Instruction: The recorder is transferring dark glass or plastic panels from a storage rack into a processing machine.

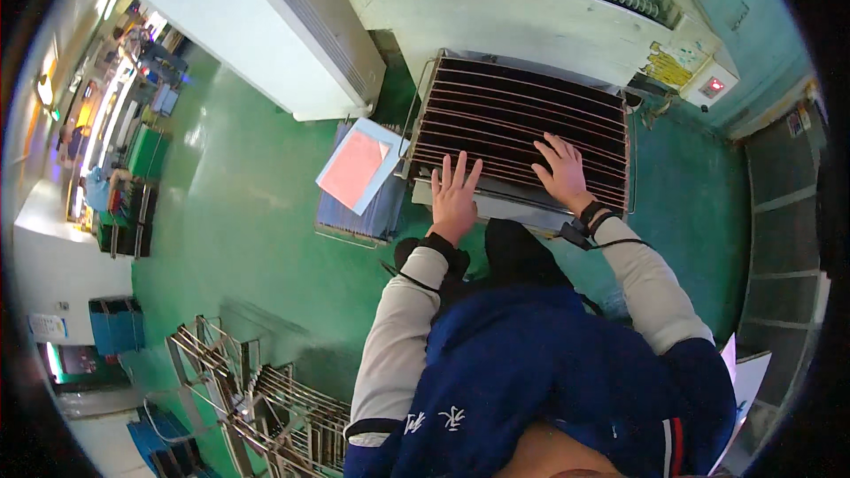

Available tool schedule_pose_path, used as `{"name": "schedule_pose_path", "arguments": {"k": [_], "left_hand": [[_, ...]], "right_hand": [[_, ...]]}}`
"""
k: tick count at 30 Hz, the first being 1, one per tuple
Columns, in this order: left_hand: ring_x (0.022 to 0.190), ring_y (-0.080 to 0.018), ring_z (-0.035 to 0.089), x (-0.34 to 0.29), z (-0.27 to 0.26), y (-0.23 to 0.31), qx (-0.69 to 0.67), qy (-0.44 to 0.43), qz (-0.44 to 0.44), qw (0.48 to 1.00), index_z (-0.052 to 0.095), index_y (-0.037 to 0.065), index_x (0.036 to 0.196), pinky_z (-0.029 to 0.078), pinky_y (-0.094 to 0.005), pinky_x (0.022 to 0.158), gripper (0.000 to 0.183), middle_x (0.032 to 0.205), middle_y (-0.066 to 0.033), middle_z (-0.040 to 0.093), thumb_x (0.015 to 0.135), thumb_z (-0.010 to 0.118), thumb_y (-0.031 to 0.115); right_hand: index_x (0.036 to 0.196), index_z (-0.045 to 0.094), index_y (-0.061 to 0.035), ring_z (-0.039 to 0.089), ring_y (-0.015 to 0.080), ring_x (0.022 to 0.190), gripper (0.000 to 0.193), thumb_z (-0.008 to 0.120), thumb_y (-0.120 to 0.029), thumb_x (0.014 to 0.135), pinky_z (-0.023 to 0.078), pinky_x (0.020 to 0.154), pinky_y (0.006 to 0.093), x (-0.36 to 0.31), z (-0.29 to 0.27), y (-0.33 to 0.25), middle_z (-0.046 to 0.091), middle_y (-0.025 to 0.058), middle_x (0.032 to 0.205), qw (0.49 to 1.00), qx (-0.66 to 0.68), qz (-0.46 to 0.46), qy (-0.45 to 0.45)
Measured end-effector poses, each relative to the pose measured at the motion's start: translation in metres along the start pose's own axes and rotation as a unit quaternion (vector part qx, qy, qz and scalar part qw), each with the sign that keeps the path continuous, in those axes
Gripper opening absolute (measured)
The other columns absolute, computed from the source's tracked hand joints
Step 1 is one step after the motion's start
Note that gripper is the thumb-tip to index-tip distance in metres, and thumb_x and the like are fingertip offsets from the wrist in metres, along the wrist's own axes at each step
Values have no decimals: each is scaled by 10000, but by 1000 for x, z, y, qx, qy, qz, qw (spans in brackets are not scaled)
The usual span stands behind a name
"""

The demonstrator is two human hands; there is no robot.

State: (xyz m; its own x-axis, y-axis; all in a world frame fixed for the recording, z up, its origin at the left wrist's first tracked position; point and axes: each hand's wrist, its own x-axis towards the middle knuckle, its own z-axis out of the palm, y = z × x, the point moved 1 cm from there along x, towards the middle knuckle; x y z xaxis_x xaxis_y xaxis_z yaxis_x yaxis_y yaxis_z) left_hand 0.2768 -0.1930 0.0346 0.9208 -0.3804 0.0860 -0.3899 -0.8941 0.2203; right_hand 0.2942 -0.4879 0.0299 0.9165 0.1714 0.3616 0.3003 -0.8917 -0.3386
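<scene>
A wire rack with dark slots between thin, coppery-looking upright strips stands in front of me, against a pale machine. My left hand is over its near left corner, fingers spread and nothing in it. Farther right, my right hand reaches over the near right part of the rack with its fingers stretched out, also holding nothing. Whether the fingertips touch the strips, I cannot tell. Both wrists wear black bands, and a small dark device hangs by the right one.
Left of the rack, a pink sheet and a light-blue sheet lie on a stack of bluish panels. A tall white cabinet stands behind. Metal racks sit at lower left. Other people are at a distant bench at far left. A grey panelled wall runs along the right.
</scene>
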Motion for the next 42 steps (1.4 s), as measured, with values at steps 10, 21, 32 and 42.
{"name": "schedule_pose_path", "arguments": {"k": [10,21,32,42], "left_hand": [[1668,-438,136,-5,-1,3,-9,-19,-22,1000,272,289,1739,169,-633,1323,1080,1824,-105,167,820,811,111],[1679,-395,125,-9,5,0,-17,-7,-29,999,302,297,1727,160,-640,1323,1029,1815,-96,192,832,767,91],[1660,-400,207,-15,4,-2,-45,29,-5,999,405,278,1682,221,-676,1289,922,1789,-104,275,842,698,35],[1661,-400,200,-15,4,-2,-20,21,-5,1000,359,295,1704,257,-664,1286,996,1798,-86,245,823,779,99]], "right_hand": [[1540,574,-131,414,372,1547,647,777,-318,955,330,1265,574,-38,-25,-36,458,125,1675,990,47,-78,-106],[1480,601,-53,509,342,1415,655,803,-302,909,414,1165,510,-44,-24,-48,545,121,1570,985,33,-119,-118],[1202,648,-45,607,373,1178,381,792,-164,870,473,1011,502,-34,2,-46,647,125,1226,988,136,-6,-71],[1066,599,-48,657,421,1049,252,767,-107,887,518,877,521,-27,19,-40,671,174,1045,994,11,-13,-106]]}}
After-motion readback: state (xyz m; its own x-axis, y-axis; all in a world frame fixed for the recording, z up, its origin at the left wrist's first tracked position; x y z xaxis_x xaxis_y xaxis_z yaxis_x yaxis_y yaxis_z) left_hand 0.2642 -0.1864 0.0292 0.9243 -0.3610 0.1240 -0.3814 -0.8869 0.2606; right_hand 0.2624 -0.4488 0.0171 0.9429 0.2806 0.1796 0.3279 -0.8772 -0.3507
